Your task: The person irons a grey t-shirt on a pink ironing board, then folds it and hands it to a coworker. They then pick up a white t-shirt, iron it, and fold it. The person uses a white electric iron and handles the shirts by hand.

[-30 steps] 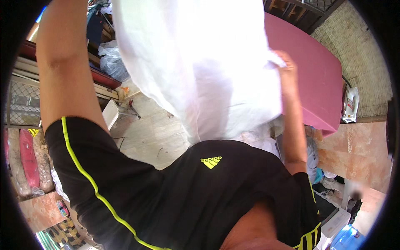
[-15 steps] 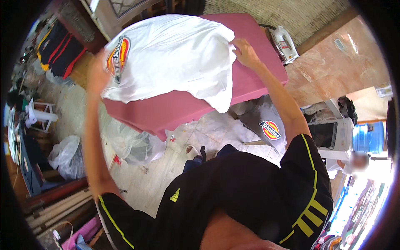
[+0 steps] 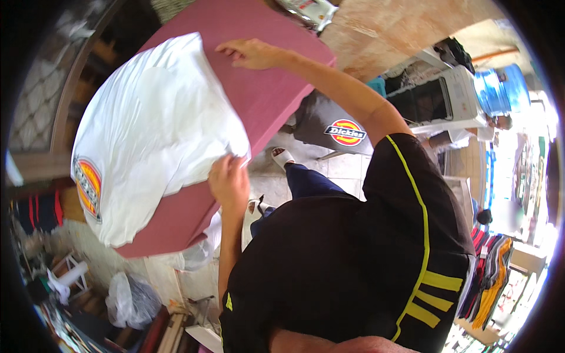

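Pinching, by all appearances, the near right corner of a white, soft-cloth garment, a person in a black short-sleeved top with yellow stripes stands at a long table draped in dusky pink fabric. The left hand has its fingertips bent onto the cloth's edge at that corner, though blur hides how firmly they close. The right hand grasps nothing: its fingers, parted and loosely curled, are over the pink cover beside the garment's upper right edge, apart from it; whether they touch the cover, I cannot tell from here. The garment lies on the tabletop to the left of both hands, its longer run seeming to stretch from the edge nearest them toward the table's lower left end; the left hand is the nearer, the right the farther. The white cloth is spread broad and fairly flat, rippled with fine creases toward its far side, its lower border uneven. A red, yellow and black oval emblem shows at its left end, tilted. Beyond the table's near edge, a dark grey cloth bears a similar emblem.
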{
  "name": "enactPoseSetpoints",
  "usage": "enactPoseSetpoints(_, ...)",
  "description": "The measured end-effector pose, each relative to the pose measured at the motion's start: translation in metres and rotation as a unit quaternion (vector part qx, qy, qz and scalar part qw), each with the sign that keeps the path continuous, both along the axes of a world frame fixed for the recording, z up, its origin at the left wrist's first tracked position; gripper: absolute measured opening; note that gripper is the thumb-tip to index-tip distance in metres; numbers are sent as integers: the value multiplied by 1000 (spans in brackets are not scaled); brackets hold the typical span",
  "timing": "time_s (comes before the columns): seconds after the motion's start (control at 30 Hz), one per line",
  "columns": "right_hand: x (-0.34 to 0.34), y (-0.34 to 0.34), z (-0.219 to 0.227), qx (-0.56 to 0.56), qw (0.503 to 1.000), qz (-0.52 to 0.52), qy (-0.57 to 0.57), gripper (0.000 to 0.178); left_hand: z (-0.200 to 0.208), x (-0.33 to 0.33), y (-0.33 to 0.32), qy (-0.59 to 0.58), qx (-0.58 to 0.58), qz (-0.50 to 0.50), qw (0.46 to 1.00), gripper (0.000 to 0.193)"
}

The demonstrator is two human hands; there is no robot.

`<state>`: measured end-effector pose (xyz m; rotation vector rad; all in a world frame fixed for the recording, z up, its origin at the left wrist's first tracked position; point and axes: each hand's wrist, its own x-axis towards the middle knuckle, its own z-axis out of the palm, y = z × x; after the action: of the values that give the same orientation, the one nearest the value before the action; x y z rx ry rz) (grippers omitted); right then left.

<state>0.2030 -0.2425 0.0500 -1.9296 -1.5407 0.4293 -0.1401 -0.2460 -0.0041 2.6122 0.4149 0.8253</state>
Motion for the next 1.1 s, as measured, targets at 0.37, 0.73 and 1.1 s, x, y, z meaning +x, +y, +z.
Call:
enactPoseSetpoints(0.37, -55, 7, -20, 177, 982, -50, -39, 59, 103, -22, 0, -100, -411, 237, 875, 30)
enactPoseSetpoints(0.73, 10, 86, -5, 188, 971, 73, -128, 56, 163, -34, -16, -49, 38, 465, 883, 26)
enactPoseSetpoints(1.1, -17, 167, 108, 290, 910, 266, 126, 32, 205, -129, 1, -148, 251, 648, 704, 12)
